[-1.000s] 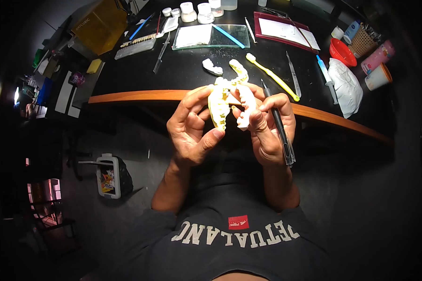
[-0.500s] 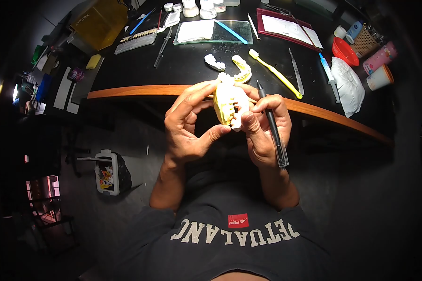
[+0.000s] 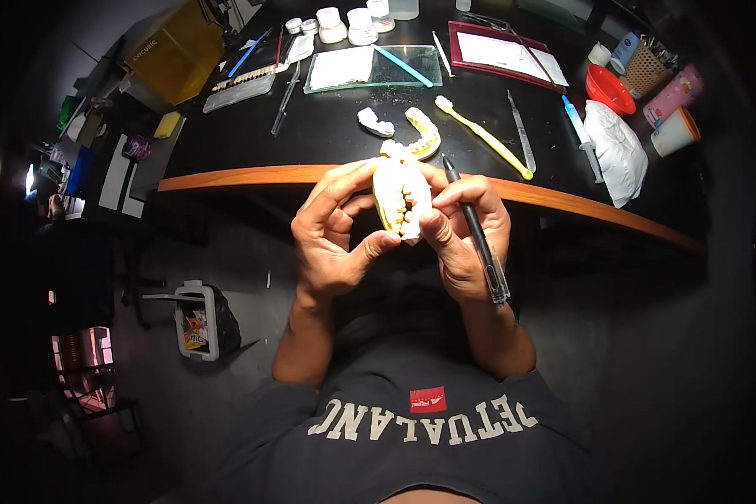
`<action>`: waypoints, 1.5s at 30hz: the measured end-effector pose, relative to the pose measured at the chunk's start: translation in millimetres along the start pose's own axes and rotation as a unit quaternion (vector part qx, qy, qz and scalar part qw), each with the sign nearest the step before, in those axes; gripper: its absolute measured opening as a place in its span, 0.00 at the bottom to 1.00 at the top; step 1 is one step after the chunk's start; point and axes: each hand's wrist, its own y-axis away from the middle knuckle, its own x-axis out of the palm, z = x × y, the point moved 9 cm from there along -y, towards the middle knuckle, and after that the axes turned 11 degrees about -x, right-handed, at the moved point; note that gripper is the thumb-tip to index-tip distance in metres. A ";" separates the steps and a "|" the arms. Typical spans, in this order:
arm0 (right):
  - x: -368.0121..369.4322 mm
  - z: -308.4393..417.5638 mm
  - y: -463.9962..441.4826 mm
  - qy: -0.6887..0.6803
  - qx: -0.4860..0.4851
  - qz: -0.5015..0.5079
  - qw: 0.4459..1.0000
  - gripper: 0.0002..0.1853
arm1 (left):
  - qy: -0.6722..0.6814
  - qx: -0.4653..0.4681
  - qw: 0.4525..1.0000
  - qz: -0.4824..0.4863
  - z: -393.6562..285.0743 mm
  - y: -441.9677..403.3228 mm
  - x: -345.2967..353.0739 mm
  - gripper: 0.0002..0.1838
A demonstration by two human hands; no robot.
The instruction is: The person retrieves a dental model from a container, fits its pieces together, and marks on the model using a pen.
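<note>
In the head view, my left hand [image 3: 329, 233] grips a yellow plaster dental cast [image 3: 385, 197] by its back and lower edge, thumb at the bottom. A white dental cast [image 3: 417, 195] faces it, teeth toward teeth, pinched in my right hand [image 3: 462, 256]. A dark gap shows between part of the two rows. Across the right hand's fingers lies a black pen [image 3: 478, 233], tip toward the table. Just beyond the casts, a yellow dental arch [image 3: 426, 134] and a small white dental piece [image 3: 375, 123] rest on the black table [image 3: 336, 134].
A yellow toothbrush [image 3: 487, 139], a metal blade tool [image 3: 521, 130] and a syringe [image 3: 581, 139] lie to the right, near a white bag [image 3: 617, 155] and red bowl [image 3: 609, 89]. Behind are a glass slab [image 3: 403, 76] and several jars. A bin [image 3: 196, 319] stands lower left.
Both hands and the held casts have shifted slightly left in the view. The casts are tilted a little differently, and the pen is still in the right hand.
</note>
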 end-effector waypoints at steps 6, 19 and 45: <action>-1.3 1.2 -0.2 0.016 0.003 0.001 1.000 0.16 | -0.017 0.008 1.000 0.013 -3.2 -2.1 0.2 0.39; 6.9 7.2 -0.5 0.037 -0.036 0.033 0.998 0.17 | -0.016 0.052 0.998 0.037 -8.8 0.0 -1.6 0.39; 8.8 16.7 1.1 0.135 -0.018 0.051 0.989 0.18 | -0.026 0.038 0.998 0.043 -7.5 -0.2 -6.1 0.39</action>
